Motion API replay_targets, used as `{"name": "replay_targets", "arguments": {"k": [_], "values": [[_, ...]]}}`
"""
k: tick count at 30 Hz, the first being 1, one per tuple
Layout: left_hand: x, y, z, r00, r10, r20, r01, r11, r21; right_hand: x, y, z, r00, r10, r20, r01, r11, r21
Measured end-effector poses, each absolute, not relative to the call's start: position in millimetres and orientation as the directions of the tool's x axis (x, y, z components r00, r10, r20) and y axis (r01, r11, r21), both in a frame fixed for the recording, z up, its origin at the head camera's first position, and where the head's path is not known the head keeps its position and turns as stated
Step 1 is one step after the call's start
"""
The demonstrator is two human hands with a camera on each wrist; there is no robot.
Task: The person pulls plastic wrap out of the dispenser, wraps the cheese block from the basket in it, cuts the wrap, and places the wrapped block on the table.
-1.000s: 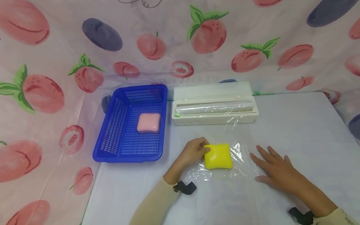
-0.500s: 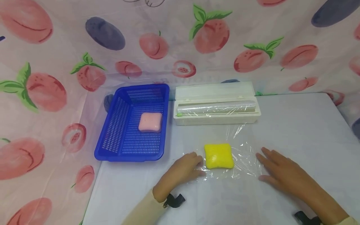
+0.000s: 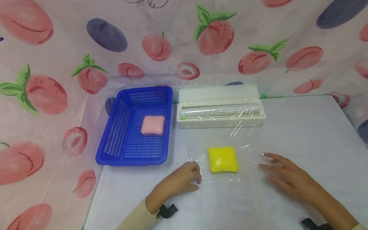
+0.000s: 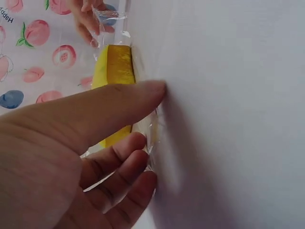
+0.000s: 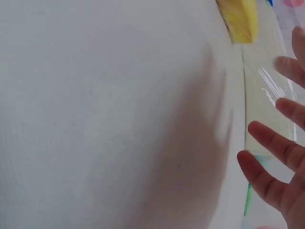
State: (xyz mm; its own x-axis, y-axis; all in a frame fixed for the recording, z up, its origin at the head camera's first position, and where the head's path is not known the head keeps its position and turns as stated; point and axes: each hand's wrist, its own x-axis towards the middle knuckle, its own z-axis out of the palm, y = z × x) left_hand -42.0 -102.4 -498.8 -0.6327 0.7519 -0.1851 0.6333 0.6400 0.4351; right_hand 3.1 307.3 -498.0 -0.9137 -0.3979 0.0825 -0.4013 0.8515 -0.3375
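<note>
A yellow bar of soap [image 3: 223,159] lies on a sheet of clear cling film [image 3: 242,131] drawn out from a roll [image 3: 219,110]. At the film's left edge is my left hand [image 3: 181,178], its fingers loosely bent and the thumb apart from them. In the left wrist view those fingertips [image 4: 143,160] touch the film beside the soap [image 4: 119,64]. My right hand [image 3: 291,180] hovers by the film's right edge, fingers spread. The right wrist view shows the spread fingers [image 5: 271,140] with nothing between them; whether they touch film cannot be told.
The roll sits in a white dispenser box [image 3: 221,123] with its lid [image 3: 218,92] raised. Left of it stands a blue basket [image 3: 130,162] holding a pink bar of soap [image 3: 153,125]. Behind hangs a fruit-patterned cloth [image 3: 161,73]. A white cloth [image 3: 310,127] covers the table.
My left hand has let go of the yellow soap and drawn back left to the film's edge. The right hand's fingers have lifted and shifted slightly. The soap stays in place.
</note>
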Motion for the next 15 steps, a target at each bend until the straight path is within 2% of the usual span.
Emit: {"name": "replay_targets", "arguments": {"k": [6,10,12,15], "values": [[-34,-106,-501,-0.646,0.755,-0.114,0.679,0.637,0.365,2,301,-502,-0.867,-0.481,0.133,-0.498,0.817,-0.292],[-29,-107,-500,-0.644,0.762,-0.068,0.708,0.627,0.325,-3,295,-502,-0.859,-0.502,0.098,-0.511,0.831,-0.219],[-26,-109,-498,-0.646,0.761,-0.060,0.708,0.627,0.326,-5,292,-501,-0.856,-0.510,0.089,-0.517,0.836,-0.186],[-23,-110,-493,-0.663,0.745,-0.075,0.684,0.643,0.343,-7,290,-500,-0.842,-0.520,0.144,-0.538,0.826,-0.165]]}}
